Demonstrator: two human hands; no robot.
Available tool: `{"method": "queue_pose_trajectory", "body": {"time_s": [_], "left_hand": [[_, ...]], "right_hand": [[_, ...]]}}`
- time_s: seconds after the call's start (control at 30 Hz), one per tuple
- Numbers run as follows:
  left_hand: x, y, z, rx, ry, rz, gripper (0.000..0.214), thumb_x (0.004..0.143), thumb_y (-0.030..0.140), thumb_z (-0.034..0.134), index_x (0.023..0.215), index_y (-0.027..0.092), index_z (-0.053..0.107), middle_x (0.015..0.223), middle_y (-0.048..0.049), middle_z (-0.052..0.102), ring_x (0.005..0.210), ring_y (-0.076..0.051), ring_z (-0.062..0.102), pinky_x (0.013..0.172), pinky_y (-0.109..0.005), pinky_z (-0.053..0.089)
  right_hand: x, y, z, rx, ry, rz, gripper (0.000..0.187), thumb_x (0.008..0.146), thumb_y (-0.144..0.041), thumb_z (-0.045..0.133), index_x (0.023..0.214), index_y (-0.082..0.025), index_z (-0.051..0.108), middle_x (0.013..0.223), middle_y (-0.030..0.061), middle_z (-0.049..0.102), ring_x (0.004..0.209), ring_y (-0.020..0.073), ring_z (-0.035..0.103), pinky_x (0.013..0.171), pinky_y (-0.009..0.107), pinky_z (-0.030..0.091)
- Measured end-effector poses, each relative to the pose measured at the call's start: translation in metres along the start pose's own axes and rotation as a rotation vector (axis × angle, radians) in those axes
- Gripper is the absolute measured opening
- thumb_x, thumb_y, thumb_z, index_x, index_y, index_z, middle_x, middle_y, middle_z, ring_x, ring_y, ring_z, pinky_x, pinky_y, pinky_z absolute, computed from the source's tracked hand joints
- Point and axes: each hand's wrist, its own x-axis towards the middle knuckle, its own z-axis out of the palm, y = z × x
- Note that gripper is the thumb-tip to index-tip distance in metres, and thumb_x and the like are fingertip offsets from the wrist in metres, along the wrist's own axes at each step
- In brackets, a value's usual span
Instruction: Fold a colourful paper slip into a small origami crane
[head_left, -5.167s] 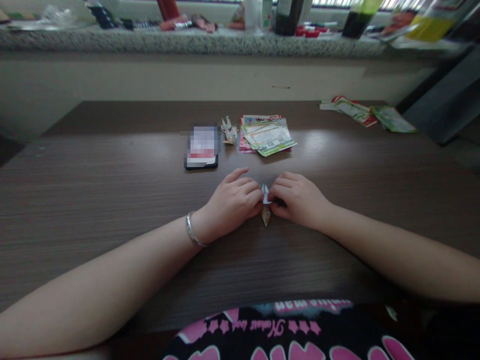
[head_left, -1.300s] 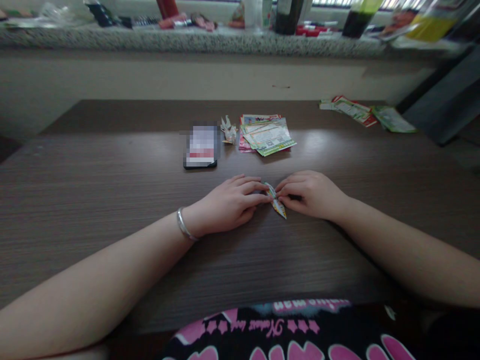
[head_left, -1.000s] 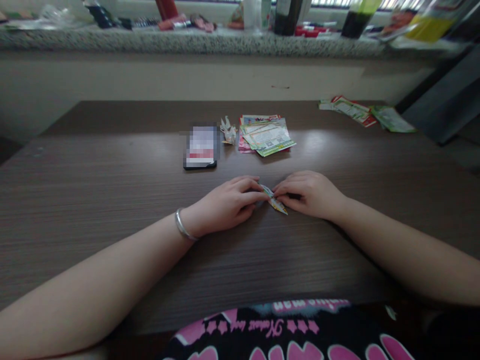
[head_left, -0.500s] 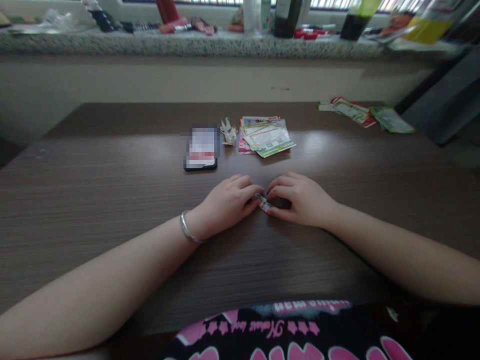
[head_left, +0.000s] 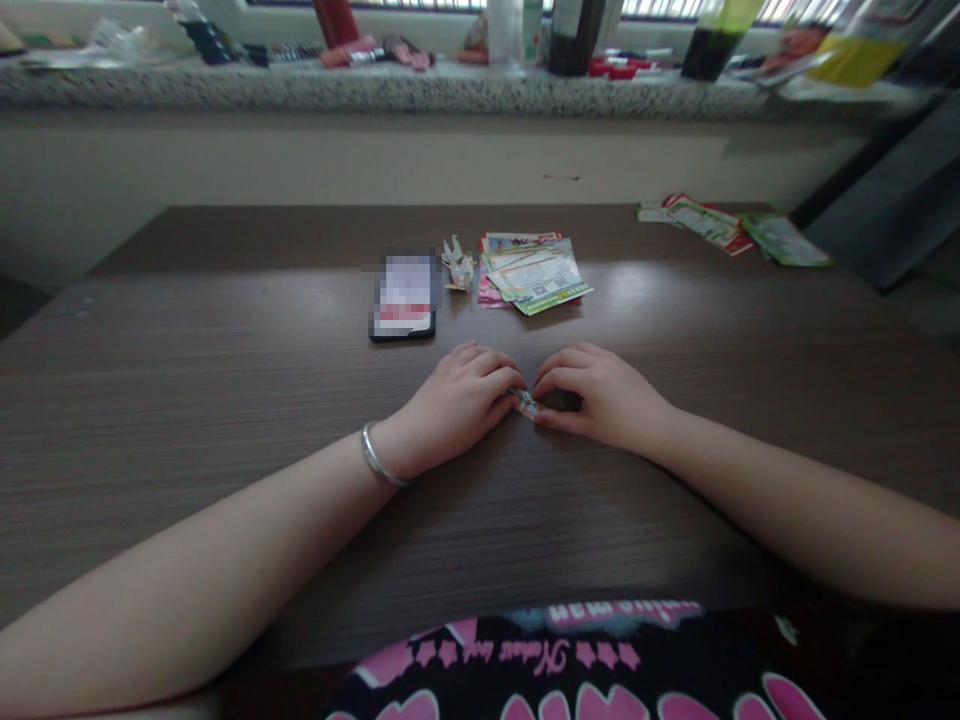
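Dark wood table [head_left: 225, 340]: folded paper [head_left: 525, 403] pinched between left hand [head_left: 457, 405] at 9 and right hand [head_left: 600, 398] at 3, equally near, long axis 10-to-4.

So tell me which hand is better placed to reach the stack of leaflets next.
Right, probably. The right hand sits nearly straight below the stack of leaflets; the left hand lies nearer the phone. Both now pinch the small folded paper.

I see a small, colourfully printed folded paper piece [head_left: 526, 403], creased narrow and lying flat on the dark wood-grain table, mostly hidden, only a short tilted strip showing.
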Motion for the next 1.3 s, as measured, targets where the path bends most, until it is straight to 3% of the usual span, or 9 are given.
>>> {"method": "queue_pose_trajectory", "body": {"time_s": [0.53,0.87,1.07,1.3], "left_hand": [[-0.0011,-0.0026,-0.0013,-0.042,0.012,0.012,0.014,0.092,0.026,0.053,0.102,0.019,0.060,0.100,-0.0041,0.065,0.097,-0.018,0.059,0.105,-0.044,0.035],[0.0000,-0.0029,-0.0024,-0.047,0.034,0.068,0.012,0.091,0.029,0.054,0.091,0.018,0.060,0.088,-0.0030,0.063,0.085,-0.017,0.054,0.083,-0.031,0.042],[-0.0013,-0.0019,-0.0041,-0.042,0.055,0.108,0.012,0.091,0.026,0.053,0.085,0.018,0.061,0.086,-0.0027,0.063,0.085,-0.016,0.053,0.083,-0.030,0.042],[-0.0013,-0.0062,-0.0012,-0.013,0.136,0.159,0.014,0.090,0.024,0.055,0.082,0.021,0.066,0.091,-0.0021,0.066,0.097,-0.018,0.053,0.091,-0.032,0.042]], "right_hand": [[-0.0008,-0.0001,0.0031,0.138,0.033,-0.012,0.016,0.083,-0.033,0.064,0.093,-0.021,0.068,0.112,0.0068,0.065,0.101,0.0224,0.057,0.090,0.040,0.043],[-0.0006,0.0003,0.0037,0.218,0.065,-0.034,0.009,0.082,-0.027,0.064,0.087,-0.020,0.066,0.102,0.0068,0.065,0.095,0.0195,0.059,0.087,0.035,0.046],[-0.0010,-0.0003,0.0017,0.165,0.053,-0.069,0.012,0.079,-0.026,0.067,0.089,-0.020,0.065,0.104,0.0065,0.066,0.098,0.0214,0.058,0.089,0.038,0.044],[-0.0009,0.0010,-0.0007,0.057,0.019,-0.148,0.026,0.082,-0.041,0.064,0.096,-0.018,0.066,0.105,0.0092,0.067,0.097,0.0227,0.057,0.087,0.039,0.045]]}}
